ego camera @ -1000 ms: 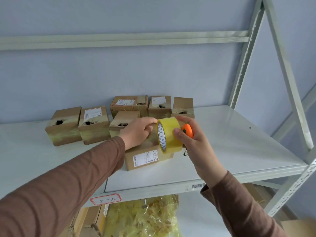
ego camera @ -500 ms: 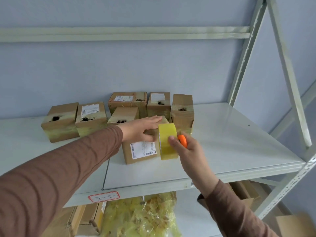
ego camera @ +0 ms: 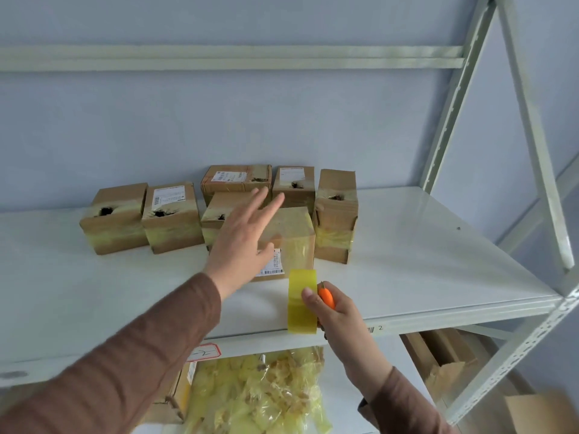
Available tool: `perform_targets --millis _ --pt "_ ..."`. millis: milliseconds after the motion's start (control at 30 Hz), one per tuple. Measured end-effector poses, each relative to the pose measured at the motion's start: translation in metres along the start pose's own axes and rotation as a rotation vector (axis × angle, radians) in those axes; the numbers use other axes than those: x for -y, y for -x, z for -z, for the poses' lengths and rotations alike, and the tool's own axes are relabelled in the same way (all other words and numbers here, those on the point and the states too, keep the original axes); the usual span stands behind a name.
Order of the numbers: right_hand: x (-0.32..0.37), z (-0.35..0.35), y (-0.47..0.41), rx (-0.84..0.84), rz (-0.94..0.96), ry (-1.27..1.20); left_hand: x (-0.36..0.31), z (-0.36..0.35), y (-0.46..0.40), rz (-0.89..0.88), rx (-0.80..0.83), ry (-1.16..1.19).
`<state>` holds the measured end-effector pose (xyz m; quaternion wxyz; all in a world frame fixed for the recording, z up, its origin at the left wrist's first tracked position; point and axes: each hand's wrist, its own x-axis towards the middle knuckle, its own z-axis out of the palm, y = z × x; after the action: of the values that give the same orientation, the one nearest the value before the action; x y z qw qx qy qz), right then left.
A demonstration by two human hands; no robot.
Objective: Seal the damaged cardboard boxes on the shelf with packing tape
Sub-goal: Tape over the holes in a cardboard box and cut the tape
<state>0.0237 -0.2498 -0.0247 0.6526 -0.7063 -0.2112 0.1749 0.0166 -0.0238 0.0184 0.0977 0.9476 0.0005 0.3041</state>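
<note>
The right hand (ego camera: 336, 311) is curled round the tape roll (ego camera: 302, 302), thumb on the roll's outer face, and the same grip pins a small orange cutter (ego camera: 326, 297) against the roll's right side. The roll stands on edge over the front edge of the shelf (ego camera: 423, 252), right of middle. A band of tape runs up from the roll onto the front box (ego camera: 291, 242), covering its right front face and top.

The left hand (ego camera: 241, 242) is spread flat, fingers straight and apart, over the left part of the front box; whether the palm touches the cardboard cannot be told. Its fingertips reach toward the boxes behind. Both arms wear brown sleeves (ego camera: 131, 364).

The front box sits near the middle of the shelf, a printed label on its front face partly hidden by the left hand. Behind it more boxes stand in a loose row toward the back edge: two at the left (ego camera: 114, 219) (ego camera: 171, 217), each with a dark torn hole in the front and yellowish tape round the lower half; one (ego camera: 219, 211) just behind the left hand; two at the back (ego camera: 236, 180) (ego camera: 294, 186) with labels; and a tall one (ego camera: 336, 216) at the right, touching or just beside the front box, torn near its top.

Below the shelf lies a bag of yellow plastic (ego camera: 257, 393).
</note>
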Motion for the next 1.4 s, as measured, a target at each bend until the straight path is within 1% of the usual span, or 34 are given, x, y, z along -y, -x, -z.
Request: perform_targets --millis 33,67,100,133,200,233,267,300,333,400,500,533,567,633,667,767,833,900,967,1133,1333,1400 --pt "0.000 0.001 -0.001 0.015 0.006 0.000 -0.007 -0.003 0.015 0.029 -0.191 0.150" --pt "-0.002 0.002 -0.001 0.032 0.006 -0.006 -0.017 -0.009 0.031 0.116 -0.319 0.315" --pt "-0.004 0.003 -0.002 0.046 0.001 -0.017 -0.031 -0.015 0.043 0.277 -0.339 0.513" --pt "-0.005 0.004 -0.003 0.056 -0.004 -0.029 -0.044 -0.021 0.050 0.479 -0.268 0.730" --pt "-0.006 0.006 -0.004 0.082 -0.017 -0.044 -0.058 -0.032 0.051 0.885 -0.042 1.094" --pt "-0.006 0.007 -0.004 0.095 -0.023 -0.053 -0.059 -0.034 0.046 1.036 0.084 1.237" --pt "-0.007 0.009 -0.006 0.112 -0.031 -0.058 -0.059 -0.035 0.041 1.101 0.205 1.334" --pt "-0.007 0.011 -0.007 0.140 -0.040 -0.053 -0.058 -0.036 0.037 1.102 0.304 1.378" --pt "-0.008 0.013 -0.008 0.164 -0.043 -0.040 -0.058 -0.037 0.034 1.091 0.355 1.377" --pt "-0.007 0.020 -0.014 0.143 -0.012 0.016 -0.060 -0.039 0.031 1.117 0.351 1.317" --pt "-0.002 0.041 -0.034 -0.080 0.080 0.126 -0.061 -0.036 0.029 1.147 0.336 1.317" --pt "0.001 0.049 -0.043 -0.129 0.084 0.170 -0.061 -0.035 0.028 1.138 0.344 1.313" --pt "0.006 0.055 -0.053 -0.139 0.076 0.233 -0.061 -0.035 0.027 1.132 0.349 1.300" --pt "0.015 0.062 -0.069 -0.078 0.076 0.401 -0.062 -0.035 0.026 1.121 0.342 1.278" --pt "0.022 0.063 -0.075 -0.029 0.108 0.481 -0.063 -0.037 0.026 1.118 0.333 1.274" --pt "0.041 0.062 -0.086 0.092 0.310 0.756 -0.065 -0.038 0.024 1.091 0.321 1.259" --pt "0.048 0.062 -0.090 0.128 0.480 0.959 -0.065 -0.037 0.024 1.083 0.309 1.258" --pt "0.052 0.061 -0.093 0.167 0.578 1.085 -0.065 -0.037 0.024 1.084 0.291 1.248" --pt "0.054 0.059 -0.095 0.201 0.627 1.164 -0.066 -0.038 0.024 1.090 0.273 1.237" --pt "0.052 0.052 -0.106 0.215 0.741 1.315 -0.063 -0.042 0.024 1.113 0.277 1.223" --pt "0.051 0.043 -0.118 0.227 0.786 1.528 -0.057 -0.047 0.018 1.106 0.260 1.200" --pt "0.056 0.040 -0.122 0.259 0.783 1.588 -0.053 -0.047 0.014 1.108 0.267 1.187"
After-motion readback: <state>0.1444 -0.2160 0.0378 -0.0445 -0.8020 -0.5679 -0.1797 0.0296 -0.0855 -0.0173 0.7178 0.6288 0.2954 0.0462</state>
